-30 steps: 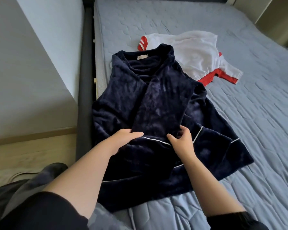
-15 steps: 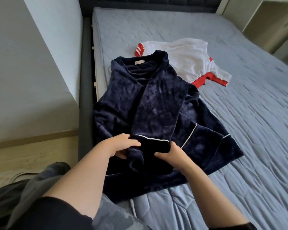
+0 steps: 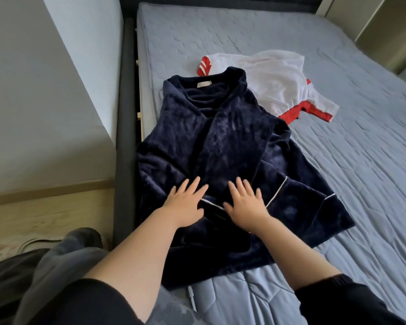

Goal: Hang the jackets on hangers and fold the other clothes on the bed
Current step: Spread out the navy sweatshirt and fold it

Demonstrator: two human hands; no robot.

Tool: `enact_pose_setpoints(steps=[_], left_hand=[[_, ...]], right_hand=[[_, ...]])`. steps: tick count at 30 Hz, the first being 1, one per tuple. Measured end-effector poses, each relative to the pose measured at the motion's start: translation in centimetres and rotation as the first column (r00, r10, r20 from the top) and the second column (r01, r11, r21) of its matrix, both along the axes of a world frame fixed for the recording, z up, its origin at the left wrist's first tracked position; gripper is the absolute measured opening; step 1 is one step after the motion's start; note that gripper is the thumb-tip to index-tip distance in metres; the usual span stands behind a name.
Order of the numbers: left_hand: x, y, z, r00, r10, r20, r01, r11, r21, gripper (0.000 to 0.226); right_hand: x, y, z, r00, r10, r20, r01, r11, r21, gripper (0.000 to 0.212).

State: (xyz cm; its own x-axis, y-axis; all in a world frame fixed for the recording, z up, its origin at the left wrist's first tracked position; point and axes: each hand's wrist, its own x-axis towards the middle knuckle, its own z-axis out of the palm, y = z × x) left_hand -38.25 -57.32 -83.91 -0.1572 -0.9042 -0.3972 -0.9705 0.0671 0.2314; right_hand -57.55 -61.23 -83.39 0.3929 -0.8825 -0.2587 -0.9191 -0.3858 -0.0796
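Navy plush top (image 3: 225,137): lies flat on the near left part of the bed (image 3: 338,160), collar at the far end, hem towards the person; one sleeve (image 3: 232,127) is folded in across the front, its white-piped cuff (image 3: 211,204) lying between the hands
Change: half a second ago both hands pinched that cuff and held it bunched; now they have let go and the cuff lies flat on the front of the top
Left hand (image 3: 185,202): spread wide and flat, palm down on the cloth just left of the cuff; holds nothing
Right hand (image 3: 244,202): likewise wide and flat, just right of the cuff; holds nothing
Meaning for the task: the sleeve fold looks placed and is being pressed smooth; the right side of the top still spreads wide, so I judge the fold only part done; the plush pile may creep, so pressing before the next fold seems sensible
White and red shirt (image 3: 279,83): far right of the navy top, rumpled and unfolded, its near edge under the navy collar
Bed frame (image 3: 124,113): dark, along the left side of the mattress
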Motion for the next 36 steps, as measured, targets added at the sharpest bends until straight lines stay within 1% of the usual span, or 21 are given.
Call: enact_pose_setpoints(steps=[1, 3, 5, 7, 9, 11, 13, 16, 18, 19, 21, 23, 25, 27, 29, 31, 32, 33, 34, 35, 36], left_hand=[[0.1, 0.0, -0.3, 1.000, 0.000, -0.016, 0.000, 0.999, 0.045, 0.070], [0.3, -0.5, -0.5, 0.998, 0.016, -0.059, -0.018, 0.999, -0.043, 0.065], [0.5, -1.2, -0.4, 0.993, 0.043, -0.109, -0.062, 0.983, -0.171, 0.058], [0.4, -1.8, -0.2, 0.985, 0.081, -0.155, -0.119, 0.960, -0.252, 0.052], [-0.2, -2.4, 0.0, 0.940, 0.215, -0.265, -0.279, 0.931, -0.234, 0.044], [-0.6, -3.2, 0.6, 0.819, 0.432, -0.379, -0.491, 0.868, -0.071, 0.037], [-0.3, -3.8, 0.7, 0.700, 0.595, -0.396, -0.597, 0.791, 0.133, 0.048], [0.8, -3.9, 0.2, 0.563, 0.704, -0.433, -0.541, 0.710, 0.450, 0.057], [1.1, -3.5, 0.0, 0.477, 0.752, -0.455, -0.420, 0.650, 0.634, 0.046], [1.2, -3.2, 0.1, 0.443, 0.776, -0.449, -0.387, 0.618, 0.685, 0.043], [1.1, -2.7, 0.0, 0.417, 0.792, -0.447, -0.372, 0.597, 0.711, 0.038], [0.7, -2.3, -0.3, 0.408, 0.781, -0.472, -0.384, 0.616, 0.688, 0.028], [0.3, -1.7, -0.3, 0.369, 0.763, -0.532, -0.415, 0.647, 0.640, 0.019], [-0.1, -1.1, 0.0, 0.315, 0.725, -0.612, -0.443, 0.683, 0.581, 0.020], [-0.1, -0.6, 0.6, 0.284, 0.707, -0.648, -0.430, 0.698, 0.573, 0.023], [0.2, 0.0, 1.1, 0.310, 0.713, -0.629, -0.351, 0.701, 0.621, 0.022], [0.4, 0.3, 1.3, 0.339, 0.718, -0.608, -0.317, 0.696, 0.644, 0.026], [0.5, 0.6, 1.5, 0.382, 0.719, -0.581, -0.307, 0.692, 0.654, 0.030], [0.6, 1.0, 1.7, 0.449, 0.703, -0.552, -0.311, 0.702, 0.640, 0.034], [0.6, 1.2, 1.9, 0.534, 0.665, -0.522, -0.318, 0.731, 0.604, 0.036], [0.6, 1.5, 2.1, 0.609, 0.621, -0.492, -0.322, 0.762, 0.562, 0.038]], right_hand=[[-0.1, 0.3, -0.9, 0.998, 0.026, -0.050, -0.024, 0.998, 0.055, 0.070], [-0.4, 0.0, -1.6, 1.000, 0.017, -0.017, -0.016, 0.998, 0.065, 0.070], [-0.3, -1.1, -1.0, 0.990, -0.046, 0.133, 0.047, 0.999, -0.006, 0.063], [0.0, -2.1, -0.2, 0.956, -0.072, 0.285, 0.116, 0.983, -0.142, 0.053], [0.4, -2.7, 0.2, 0.927, -0.042, 0.372, 0.134, 0.965, -0.224, 0.043], [0.6, -3.0, -0.1, 0.920, -0.033, 0.392, 0.114, 0.976, -0.188, 0.040], [0.8, -2.9, -0.8, 0.950, -0.018, 0.310, 0.058, 0.991, -0.121, 0.048], [0.9, -2.7, -2.0, 0.969, -0.002, 0.248, 0.030, 0.993, -0.111, 0.053], [0.9, -2.3, -2.1, 0.927, -0.054, 0.371, 0.121, 0.980, -0.161, 0.048], [0.8, -1.9, -1.9, 0.878, -0.126, 0.462, 0.222, 0.962, -0.160, 0.044], [0.4, -0.7, -1.6, 0.731, -0.337, 0.594, 0.441, 0.897, -0.035, 0.042], [-0.3, 0.6, -1.4, 0.616, -0.540, 0.573, 0.568, 0.809, 0.151, 0.048], [-1.0, 1.4, -1.2, 0.505, -0.666, 0.549, 0.613, 0.725, 0.315, 0.052], [-1.4, 1.9, -0.8, 0.363, -0.768, 0.527, 0.570, 0.631, 0.526, 0.049], [-1.6, 2.6, -0.5, 0.191, -0.858, 0.477, 0.383, 0.513, 0.769, 0.040], [-1.9, 3.4, -0.2, 0.040, -0.914, 0.403, 0.167, 0.404, 0.899, 0.030], [-1.9, 3.8, -0.1, 0.026, -0.919, 0.393, 0.135, 0.393, 0.910, 0.029], [-1.9, 4.2, -0.1, 0.088, -0.902, 0.423, 0.178, 0.432, 0.884, 0.031], [-1.8, 4.5, 0.0, 0.249, -0.848, 0.467, 0.277, 0.525, 0.805, 0.033], [-1.7, 4.8, 0.0, 0.448, -0.760, 0.472, 0.370, 0.638, 0.676, 0.037], [-1.5, 5.2, 0.0, 0.615, -0.662, 0.428, 0.424, 0.735, 0.529, 0.042]])
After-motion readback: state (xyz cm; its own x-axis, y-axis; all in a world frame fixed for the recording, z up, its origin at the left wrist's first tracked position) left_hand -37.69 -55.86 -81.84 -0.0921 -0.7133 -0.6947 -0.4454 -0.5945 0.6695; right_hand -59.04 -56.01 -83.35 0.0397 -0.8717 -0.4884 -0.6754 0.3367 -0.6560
